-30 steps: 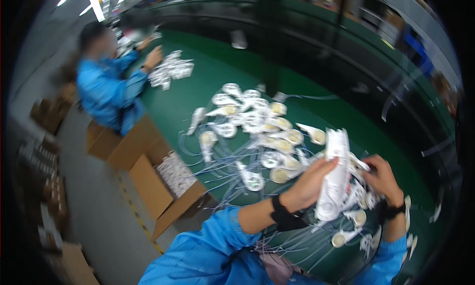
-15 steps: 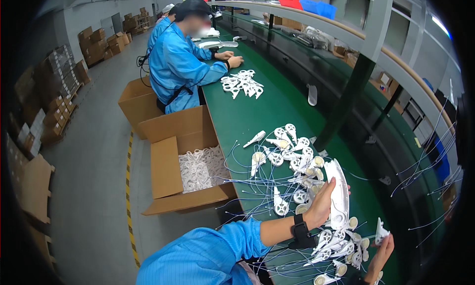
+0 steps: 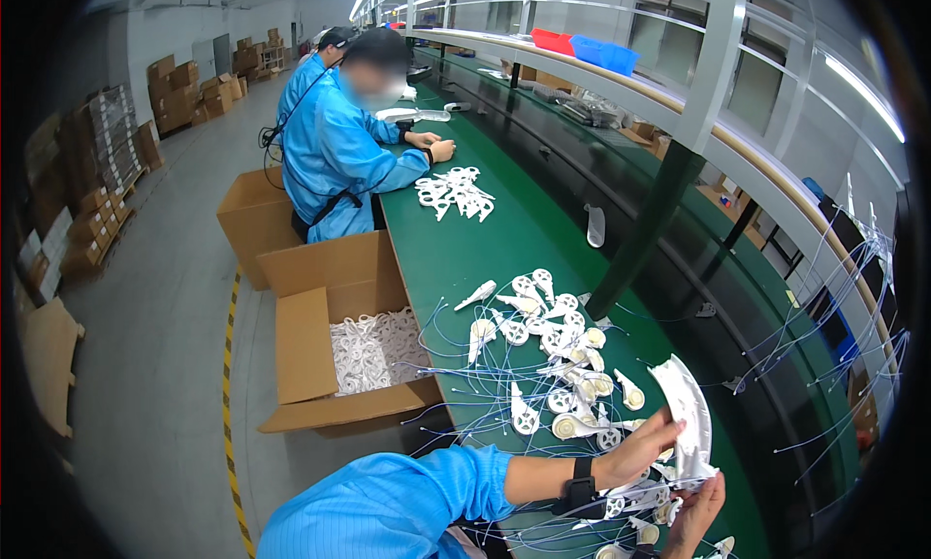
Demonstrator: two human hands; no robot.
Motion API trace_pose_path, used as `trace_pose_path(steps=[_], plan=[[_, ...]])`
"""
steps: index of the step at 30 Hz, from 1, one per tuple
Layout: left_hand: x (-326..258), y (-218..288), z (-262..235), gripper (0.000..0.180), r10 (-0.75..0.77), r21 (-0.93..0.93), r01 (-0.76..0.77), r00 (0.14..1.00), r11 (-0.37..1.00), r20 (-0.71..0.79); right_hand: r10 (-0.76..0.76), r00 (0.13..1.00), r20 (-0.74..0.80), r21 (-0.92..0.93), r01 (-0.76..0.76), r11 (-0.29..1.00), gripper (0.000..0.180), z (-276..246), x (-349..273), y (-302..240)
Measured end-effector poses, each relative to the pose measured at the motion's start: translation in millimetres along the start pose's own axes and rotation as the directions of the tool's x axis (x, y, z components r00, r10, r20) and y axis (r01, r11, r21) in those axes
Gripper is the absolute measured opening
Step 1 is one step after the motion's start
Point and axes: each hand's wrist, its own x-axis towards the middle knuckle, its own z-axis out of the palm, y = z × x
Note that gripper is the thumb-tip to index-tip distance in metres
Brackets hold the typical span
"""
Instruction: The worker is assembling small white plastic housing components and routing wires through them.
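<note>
My left hand [image 3: 638,454] grips a long, curved white plastic shell [image 3: 690,414] by its side, holding it tilted above the bench. At the shell's lower end is my right hand [image 3: 700,511], its fingers closed on a small white plastic part [image 3: 704,476] that appears to touch the shell. How the two meet is hidden by the fingers. Below and beside my hands lies a pile of white wheel-ended plastic parts [image 3: 525,415], several with thin bluish cables trailing toward the bench edge.
An open cardboard box [image 3: 303,341] of white parts stands against the green bench [image 3: 524,234]. Farther along, a co-worker in blue [image 3: 335,137] sits near a heap of white parts [image 3: 454,192]. A green post [image 3: 650,234] rises beyond the pile; cables [image 3: 834,268] hang at right.
My right hand has brought the small white part up to the shell's lower end. The shell has shifted right and down in the picture. The whole view has also tilted slightly.
</note>
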Motion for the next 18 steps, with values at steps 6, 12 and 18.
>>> trace_pose_path(steps=[6,12,18], plan=[[-3,8,-12,0.042,-0.215,0.16,0.164,0.895,0.973,0.39,-0.058,0.982,-0.179,0.121,0.081,0.989,0.042,-41,2,-7],[-12,0,-16,0.05,-0.703,0.071,0.748,0.581,0.66,0.411,-0.031,0.955,0.295,-0.229,0.102,0.968,0.045,-15,-10,-51],[-21,-23,-28,0.048,-0.651,0.001,0.728,0.613,0.686,0.447,-0.022,0.941,0.339,-0.318,0.137,0.938,0.038,-7,-9,-55]])
